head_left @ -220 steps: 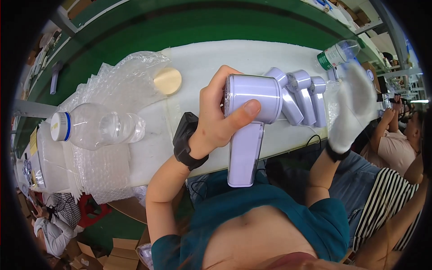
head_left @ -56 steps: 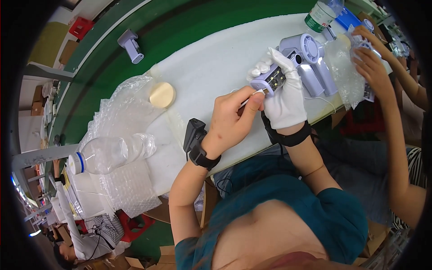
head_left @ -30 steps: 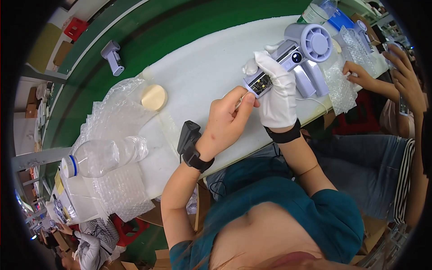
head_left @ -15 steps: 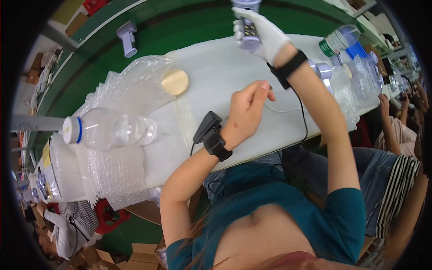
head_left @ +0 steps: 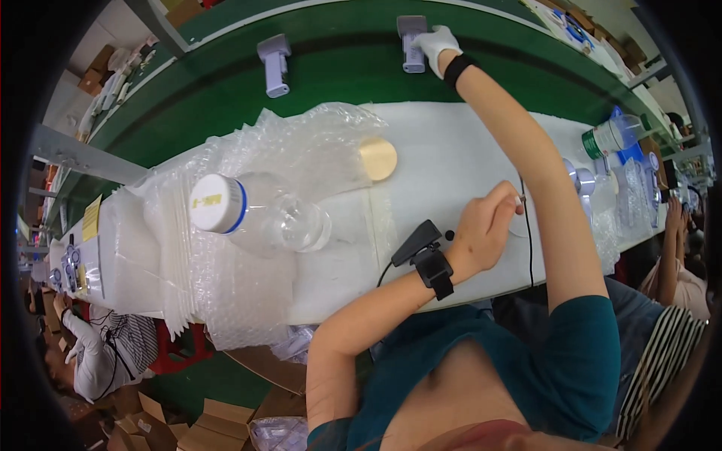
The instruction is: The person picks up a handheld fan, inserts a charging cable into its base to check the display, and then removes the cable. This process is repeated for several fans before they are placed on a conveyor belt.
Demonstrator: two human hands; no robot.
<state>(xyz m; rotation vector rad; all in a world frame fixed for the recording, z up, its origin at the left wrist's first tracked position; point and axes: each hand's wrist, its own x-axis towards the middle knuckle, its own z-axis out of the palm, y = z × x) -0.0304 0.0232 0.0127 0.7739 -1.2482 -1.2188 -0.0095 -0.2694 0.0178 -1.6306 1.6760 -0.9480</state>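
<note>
My right hand (head_left: 438,46), in a white glove, reaches far over the green conveyor belt. Its fingers are apart and touch the side of a lavender handheld device (head_left: 412,45) with a wide head and narrow handle, lying on the belt. A similar lavender device (head_left: 275,68) lies further left on the belt. Above the white work surface (head_left: 444,150), my bare left hand (head_left: 485,229) is curled closed, thumb against the fingers. A tiny dark spot shows at its fingertips; what it is cannot be made out. Both wrists wear black straps.
On the left stand a large clear bottle (head_left: 263,210) with a white cap and layers of bubble wrap (head_left: 233,278). A tape roll (head_left: 378,159) sits mid-table. At right are a green-labelled bottle (head_left: 613,137) and lavender parts (head_left: 580,179). Another person (head_left: 113,346) sits lower left.
My right hand has carried the lavender device out onto the green belt, where it now lies. My left hand stays curled over the table. The whole view has shifted.
</note>
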